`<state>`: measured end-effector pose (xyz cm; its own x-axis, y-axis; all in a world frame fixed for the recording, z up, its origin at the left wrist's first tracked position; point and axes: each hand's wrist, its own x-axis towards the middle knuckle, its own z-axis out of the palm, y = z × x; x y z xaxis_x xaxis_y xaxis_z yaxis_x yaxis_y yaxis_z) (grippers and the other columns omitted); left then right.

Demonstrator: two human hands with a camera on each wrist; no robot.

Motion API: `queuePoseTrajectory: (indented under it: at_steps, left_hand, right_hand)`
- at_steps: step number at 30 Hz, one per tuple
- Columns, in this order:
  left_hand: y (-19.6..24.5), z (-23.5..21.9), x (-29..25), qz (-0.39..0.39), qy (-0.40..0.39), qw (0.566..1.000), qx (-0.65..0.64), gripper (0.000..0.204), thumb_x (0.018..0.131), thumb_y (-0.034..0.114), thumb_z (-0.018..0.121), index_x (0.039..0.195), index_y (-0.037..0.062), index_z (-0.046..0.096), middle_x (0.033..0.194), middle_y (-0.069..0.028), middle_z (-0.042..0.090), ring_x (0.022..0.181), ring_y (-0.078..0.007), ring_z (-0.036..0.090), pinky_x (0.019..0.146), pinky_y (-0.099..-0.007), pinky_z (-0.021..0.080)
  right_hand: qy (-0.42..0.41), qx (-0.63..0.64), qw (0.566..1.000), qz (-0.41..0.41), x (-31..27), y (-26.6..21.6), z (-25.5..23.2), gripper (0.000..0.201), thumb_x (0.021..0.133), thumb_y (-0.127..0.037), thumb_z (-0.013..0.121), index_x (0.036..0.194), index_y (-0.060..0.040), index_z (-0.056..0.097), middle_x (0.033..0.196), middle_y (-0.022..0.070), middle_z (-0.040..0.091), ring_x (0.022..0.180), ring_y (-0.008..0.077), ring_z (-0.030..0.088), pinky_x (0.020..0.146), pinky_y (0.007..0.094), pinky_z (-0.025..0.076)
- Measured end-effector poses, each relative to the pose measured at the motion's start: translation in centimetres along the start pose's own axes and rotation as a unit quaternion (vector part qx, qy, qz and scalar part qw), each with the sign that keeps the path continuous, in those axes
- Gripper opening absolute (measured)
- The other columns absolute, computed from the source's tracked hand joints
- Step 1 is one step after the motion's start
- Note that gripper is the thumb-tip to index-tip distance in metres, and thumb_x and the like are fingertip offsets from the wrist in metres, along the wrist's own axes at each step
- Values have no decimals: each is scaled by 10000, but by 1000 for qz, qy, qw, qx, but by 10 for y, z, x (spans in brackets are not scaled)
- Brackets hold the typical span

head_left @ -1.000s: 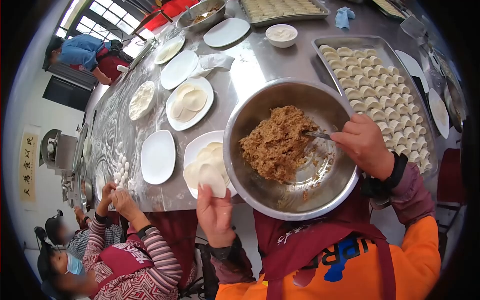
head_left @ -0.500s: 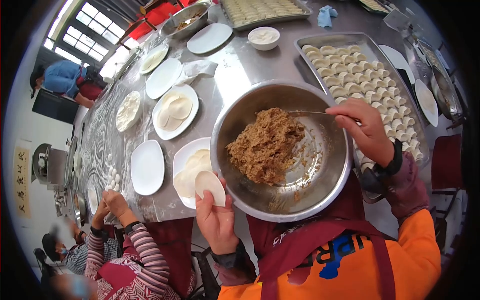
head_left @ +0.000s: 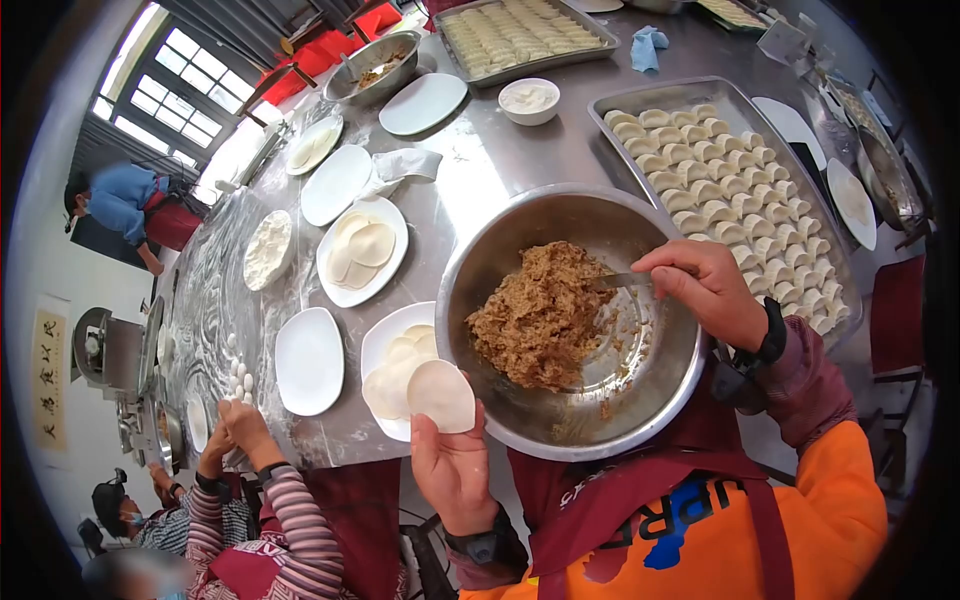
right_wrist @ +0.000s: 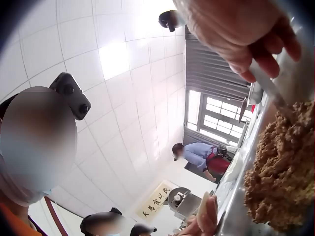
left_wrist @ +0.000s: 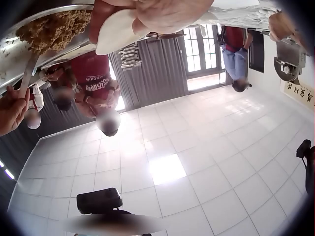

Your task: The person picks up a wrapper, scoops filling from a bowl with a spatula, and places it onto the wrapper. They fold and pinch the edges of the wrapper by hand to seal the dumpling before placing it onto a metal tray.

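My left hand [head_left: 455, 482] pinches a round white dumpling wrapper [head_left: 441, 396] between thumb and fingers, beside the bowl's left rim. My right hand [head_left: 712, 292] grips the handle of a flat metal utensil [head_left: 622, 280]. The utensil's far end is hidden in a mound of brown minced filling [head_left: 535, 315]. This filling lies in the left part of a large steel bowl [head_left: 655, 385]. In the left wrist view the wrapper [left_wrist: 116, 32] hangs from the fingers, its surface bare. More wrappers [head_left: 398, 378] lie on a white plate [head_left: 376, 338] just left of the bowl.
A metal tray [head_left: 668, 92] of folded dumplings sits right of the bowl, another tray [head_left: 480, 78] behind. White plates [head_left: 309, 360], a flour bowl [head_left: 530, 112] and a dish of flour [head_left: 268, 250] stand on the steel table. Another person's hands [head_left: 236, 432] work at the left edge.
The view has shifted slightly. My left hand has turned the wrapper from overhanging the plate to facing up near the bowl. The utensil's handle has swung within the filling; both hands keep their hold.
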<state>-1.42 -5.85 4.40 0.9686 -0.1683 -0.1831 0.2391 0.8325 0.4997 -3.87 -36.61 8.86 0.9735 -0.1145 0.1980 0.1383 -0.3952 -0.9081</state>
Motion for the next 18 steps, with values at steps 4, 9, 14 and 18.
queuePoseTrajectory:
  at_steps: [4, 9, 14, 18]
  left_hand:
    - [-2, 3, -4, 6, -16, 1000, -25, 517, 953, 248, 419, 1390, 52, 223, 1414, -177, 305, 1297, -343, 318, 1016, -499, 362]
    - [-3, 7, -5, 4, -26, 999, -23, 572, 944, 298, 438, 1400, 56, 192, 1429, -170, 277, 1316, -336, 284, 1023, -505, 343]
    - [-5, 8, -7, -10, -44, 999, -25, 575, 942, 312, 439, 1399, 61, 197, 1424, -156, 292, 1313, -330, 291, 997, -505, 376]
    - [-7, 10, -9, -7, -45, 999, -3, 567, 943, 314, 437, 1398, 68, 204, 1420, -156, 299, 1311, -336, 293, 971, -506, 404]
  right_hand:
    - [16, 88, 994, 56, -3, 0, 0, 188, 880, -82, 501, 971, 16, 634, 727, 22, 583, 658, 65, 531, 609, 209, 432]
    - [55, 165, 981, 80, -9, 10, -2, 208, 905, -158, 515, 990, -1, 623, 728, -2, 577, 657, 45, 519, 613, 175, 397]
    - [53, 176, 978, 93, -12, 7, -3, 214, 909, -165, 516, 993, 3, 619, 720, -3, 574, 659, 40, 514, 618, 166, 394]
    - [37, 188, 977, 98, -15, 4, 0, 195, 902, -126, 509, 980, 16, 618, 729, 8, 578, 663, 51, 519, 619, 184, 414]
